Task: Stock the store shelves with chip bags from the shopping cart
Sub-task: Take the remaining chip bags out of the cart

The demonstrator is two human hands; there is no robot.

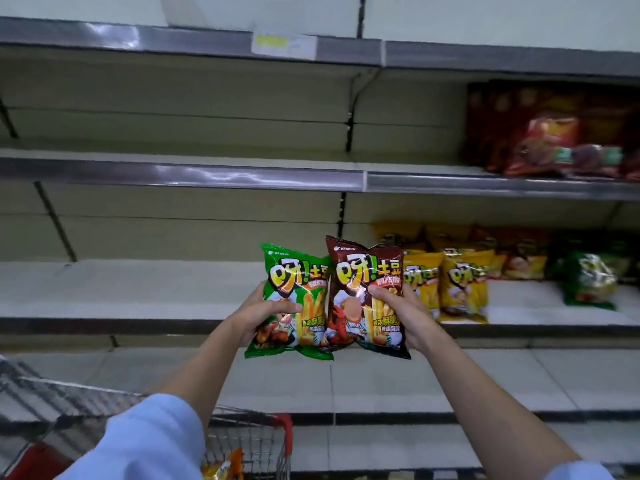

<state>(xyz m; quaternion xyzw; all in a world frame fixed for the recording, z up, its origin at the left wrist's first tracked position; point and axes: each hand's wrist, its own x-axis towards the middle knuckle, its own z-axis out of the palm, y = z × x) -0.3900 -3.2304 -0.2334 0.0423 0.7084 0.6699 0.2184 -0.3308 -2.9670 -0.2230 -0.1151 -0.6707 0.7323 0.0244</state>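
My left hand [266,311] grips a green chip bag [294,271] by its left side, thumb across the front. My right hand [401,306] grips a brown chip bag [363,268] by its right side. Both bags are held upright and side by side, their edges overlapping, in front of the third shelf [138,289]. The shopping cart [256,441] sits at the bottom left, wire basket with red trim, with orange and yellow bags showing inside it.
Yellow chip bags [460,289] stand on the same shelf just right of my hands, with a green bag [588,278] further right. Red bags [550,140] fill the right of the shelf above. Lower shelves [381,382] run beneath.
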